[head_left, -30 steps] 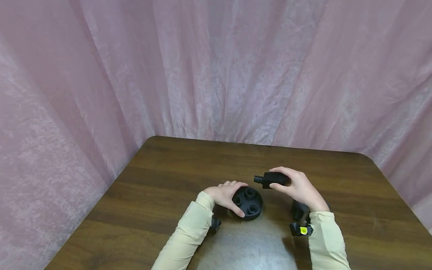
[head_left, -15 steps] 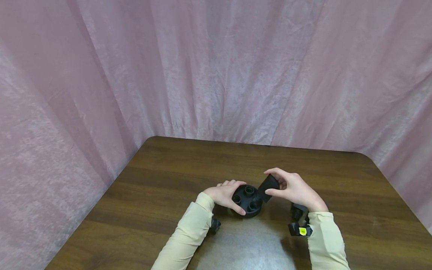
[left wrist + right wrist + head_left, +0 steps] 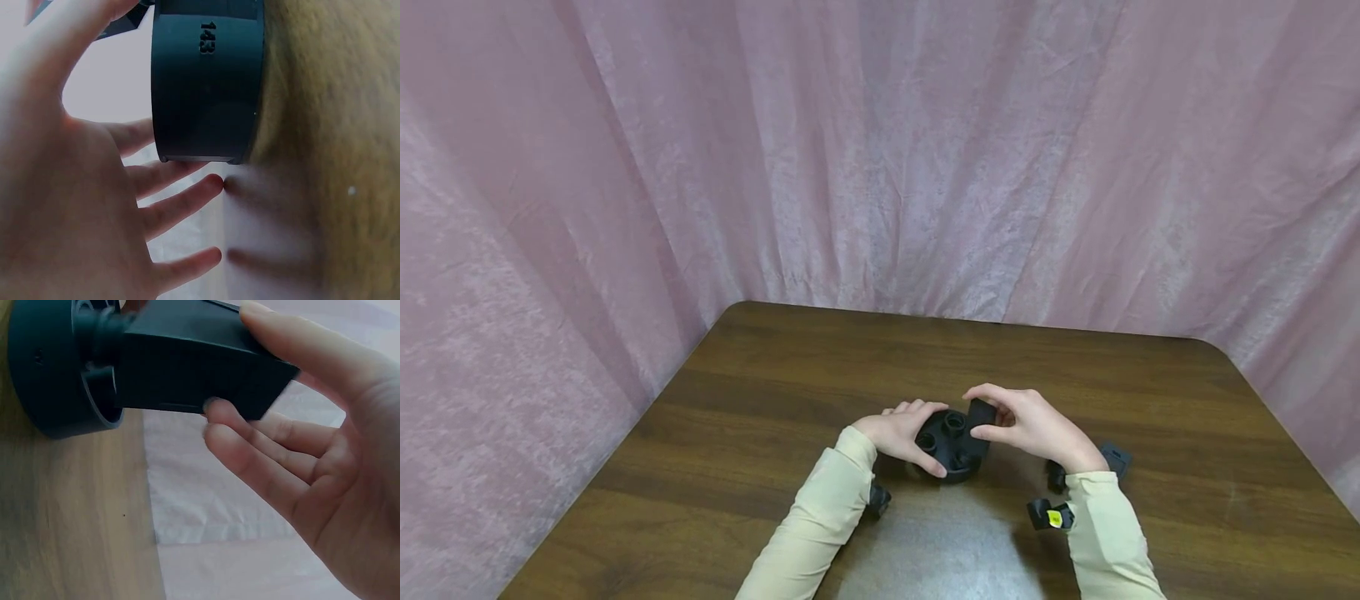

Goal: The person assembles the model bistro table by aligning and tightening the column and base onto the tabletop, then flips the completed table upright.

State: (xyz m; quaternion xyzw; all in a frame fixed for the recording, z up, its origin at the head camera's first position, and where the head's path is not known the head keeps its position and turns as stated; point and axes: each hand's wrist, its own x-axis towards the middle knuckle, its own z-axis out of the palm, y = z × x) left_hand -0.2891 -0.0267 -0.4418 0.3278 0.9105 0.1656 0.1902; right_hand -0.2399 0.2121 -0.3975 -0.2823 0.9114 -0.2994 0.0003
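Note:
A round black base (image 3: 941, 440) with raised threaded rings on top lies on the wooden table. My left hand (image 3: 898, 435) holds its left side between thumb and index finger, the other fingers spread out; the left wrist view shows its side wall (image 3: 206, 94) marked "143". Between thumb and fingertips my right hand (image 3: 1033, 421) pinches a black square block with a threaded neck (image 3: 981, 414). In the right wrist view the block (image 3: 194, 365) is slightly tilted, its neck (image 3: 103, 337) at one of the base's rings. How deep the neck sits is hard to tell.
A flat dark piece (image 3: 1116, 459) and another black part (image 3: 1056, 477) lie by the right forearm, partly hidden. A wrist camera with a yellow label (image 3: 1051, 515) juts from the right sleeve. Pink curtain (image 3: 880, 167) hangs behind the wooden table (image 3: 820, 358).
My right hand has moved left and swung the block from lying level, neck leftward, to standing over the base's right side. My left hand stays on the base.

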